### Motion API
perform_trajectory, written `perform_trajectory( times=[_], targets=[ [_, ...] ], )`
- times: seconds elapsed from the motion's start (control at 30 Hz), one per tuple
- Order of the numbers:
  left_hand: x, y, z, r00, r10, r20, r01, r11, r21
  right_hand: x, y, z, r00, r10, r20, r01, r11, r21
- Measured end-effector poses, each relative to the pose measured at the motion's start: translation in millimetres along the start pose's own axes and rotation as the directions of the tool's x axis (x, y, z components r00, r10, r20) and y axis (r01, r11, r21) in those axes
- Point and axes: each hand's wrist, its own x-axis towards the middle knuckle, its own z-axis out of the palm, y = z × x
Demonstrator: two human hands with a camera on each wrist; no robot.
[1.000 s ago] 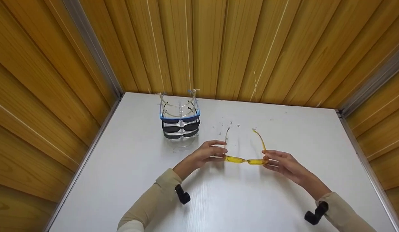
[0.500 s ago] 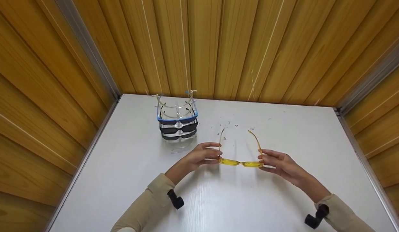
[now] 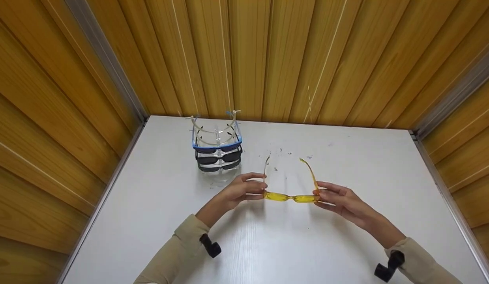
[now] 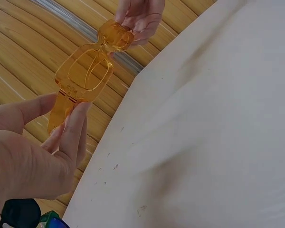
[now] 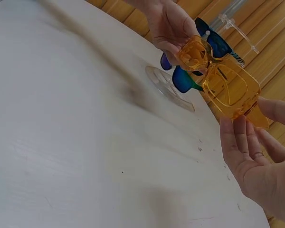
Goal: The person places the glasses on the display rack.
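Yellow-lensed glasses with unfolded temples are held up above the white table, lenses toward the person. At their left hinge corner my left hand pinches the frame between thumb and fingers. My right hand grips the opposite corner where the other temple begins. Seen from the left wrist, the glasses look translucent orange, and the fingertips touch the hinge end. The right wrist view shows the glasses between both hands, with the display stand partly behind them.
A clear display stand left of the hands bears several glasses, including a blue-framed pair and black sunglasses. Its round base rests on the white table. Wood-look panels enclose the back and sides.
Both hands have shifted a little to the left in the head view, carrying the yellow glasses with them. The grip stays the same, and the stand's glasses look unchanged.
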Motion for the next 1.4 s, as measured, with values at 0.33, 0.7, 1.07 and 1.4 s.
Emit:
perform_trajectory(
  times=[0.33,0.7,1.07,1.4],
  targets=[
    [-12.6,7.6,-1.2,0.999,0.026,0.024,-0.025,1.000,-0.008,0.8,-4,8,1.000,0.020,-0.011,-0.020,1.000,0.011],
    [-22.7,10.0,-4.5,0.998,0.032,0.058,-0.031,0.999,-0.016,2.0,-5,13,1.000,0.003,0.011,-0.003,1.000,0.019],
    [-34.6,24.6,-2.8,0.998,0.064,0.022,-0.064,0.998,-0.002,3.0,-9,18,1.000,-0.014,0.025,0.013,1.000,0.003],
    [-46.1,32.1,-4.2,0.996,0.088,0.017,-0.088,0.996,-0.002,3.9,-13,27,0.998,-0.025,0.049,0.025,1.000,0.000]
  ],
)
